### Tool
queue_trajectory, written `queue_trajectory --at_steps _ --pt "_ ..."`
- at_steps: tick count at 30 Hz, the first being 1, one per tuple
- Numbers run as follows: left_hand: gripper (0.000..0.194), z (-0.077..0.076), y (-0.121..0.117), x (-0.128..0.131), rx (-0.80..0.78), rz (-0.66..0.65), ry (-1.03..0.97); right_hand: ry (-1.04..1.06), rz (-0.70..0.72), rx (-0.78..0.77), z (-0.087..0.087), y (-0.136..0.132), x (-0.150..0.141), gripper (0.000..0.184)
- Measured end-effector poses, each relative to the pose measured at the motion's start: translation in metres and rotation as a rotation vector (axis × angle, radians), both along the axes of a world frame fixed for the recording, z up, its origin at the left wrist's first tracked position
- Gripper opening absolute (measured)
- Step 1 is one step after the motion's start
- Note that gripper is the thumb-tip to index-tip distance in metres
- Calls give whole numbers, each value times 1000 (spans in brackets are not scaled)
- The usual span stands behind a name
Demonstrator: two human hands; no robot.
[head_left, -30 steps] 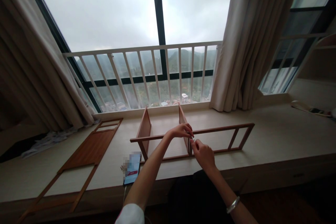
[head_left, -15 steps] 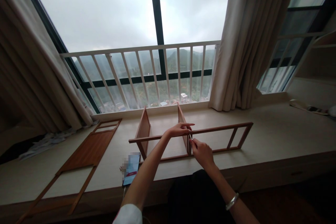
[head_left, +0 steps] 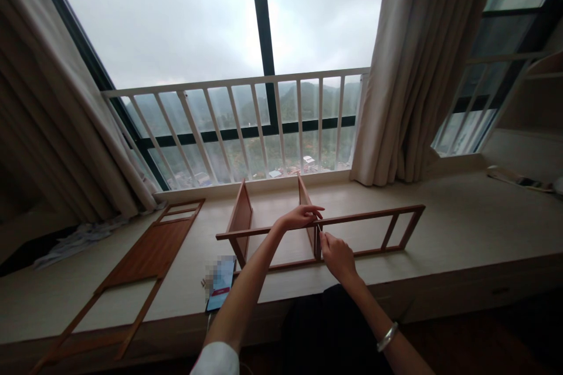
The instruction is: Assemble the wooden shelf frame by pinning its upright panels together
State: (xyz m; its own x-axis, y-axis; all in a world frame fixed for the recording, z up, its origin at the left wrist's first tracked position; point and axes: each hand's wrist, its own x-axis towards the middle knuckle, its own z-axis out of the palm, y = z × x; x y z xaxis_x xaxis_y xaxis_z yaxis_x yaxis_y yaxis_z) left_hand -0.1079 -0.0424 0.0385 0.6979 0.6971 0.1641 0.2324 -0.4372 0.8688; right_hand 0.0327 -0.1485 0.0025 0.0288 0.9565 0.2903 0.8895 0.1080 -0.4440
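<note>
A reddish-brown wooden frame (head_left: 369, 216) stands on its long side, with two panels, a left panel (head_left: 241, 211) and a middle panel (head_left: 303, 190), joined to it. My left hand (head_left: 299, 218) lies over the upper rail near the middle joint, one finger stretched out and the others bent down onto the wood. Just below it, my right hand (head_left: 338, 255) is closed in a pinch at that joint, around a thin light-coloured tool like a hex key, mostly hidden by the fingers.
A second wooden frame (head_left: 145, 246) lies flat at left, overhanging the front edge of the pale window ledge (head_left: 461, 217). A phone (head_left: 221, 284) with a cable lies near my left forearm. White railing (head_left: 233, 83) and curtains (head_left: 387, 99) stand behind.
My right hand has shifted very slightly at the joint, and the thin tool shows less between its fingers. My left hand stays on the rail, and the frame has hardly moved.
</note>
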Motion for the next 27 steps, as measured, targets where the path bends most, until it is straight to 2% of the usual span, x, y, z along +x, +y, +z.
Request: queue_trajectory --at_steps 10,16,20,27 --pt "35 -2 2 -1 40 -5 23 351 44 14 -6 4 -1 46" --pt "34 -1 3 -2 53 -16 39 430 25 31 -9 3 -6 48" --pt "33 -2 3 -4 69 -3 48 345 5 -4 -10 0 -10 49" --pt "33 2 -1 -4 88 79 153 -111 -74 -50 1 -6 -10 44"
